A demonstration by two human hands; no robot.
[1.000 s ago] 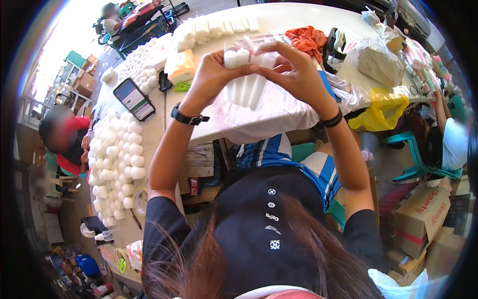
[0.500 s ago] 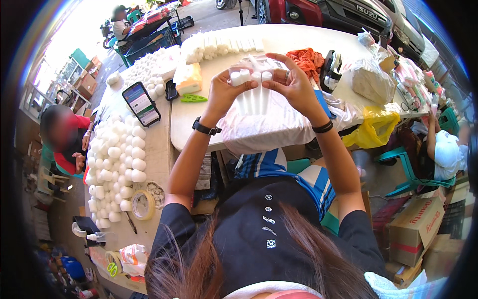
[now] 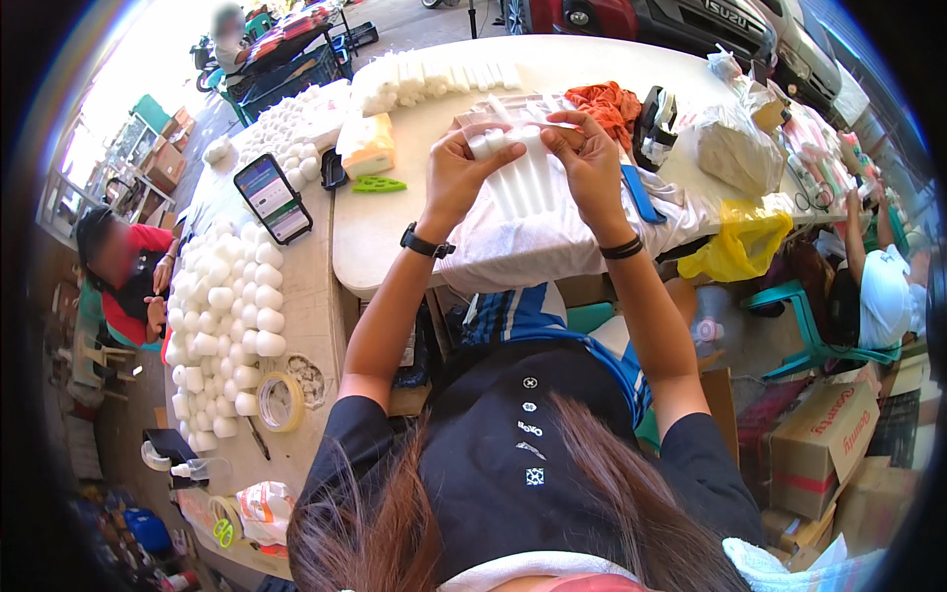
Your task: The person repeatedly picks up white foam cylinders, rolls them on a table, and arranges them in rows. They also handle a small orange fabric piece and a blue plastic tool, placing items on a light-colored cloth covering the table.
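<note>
Dozens of small white cylindrical rolls (image 3: 222, 326) cover the pale left-hand table (image 3: 306, 296), with a smartphone with a lit screen (image 3: 273, 197) and a ring of tan packing tape (image 3: 280, 401) among them. To their right, on the round white table (image 3: 375, 237), lies a green plastic clip (image 3: 379, 184). Above a white cloth (image 3: 552, 242), the left hand (image 3: 459, 173) and right hand (image 3: 590, 163) hold a bundle of long white tubes in clear film (image 3: 521, 173) between them. Both hands pinch its upper end, thumbs against curled fingers; exactly which fingers press the film is hard to tell. The bundle looks light and stiff along its length, the wrap probably slippery, so a grip around the ends should keep the tubes from sliding apart. Farther right sit an orange rag (image 3: 612, 104) and a yellow plastic bag (image 3: 745, 247).
</note>
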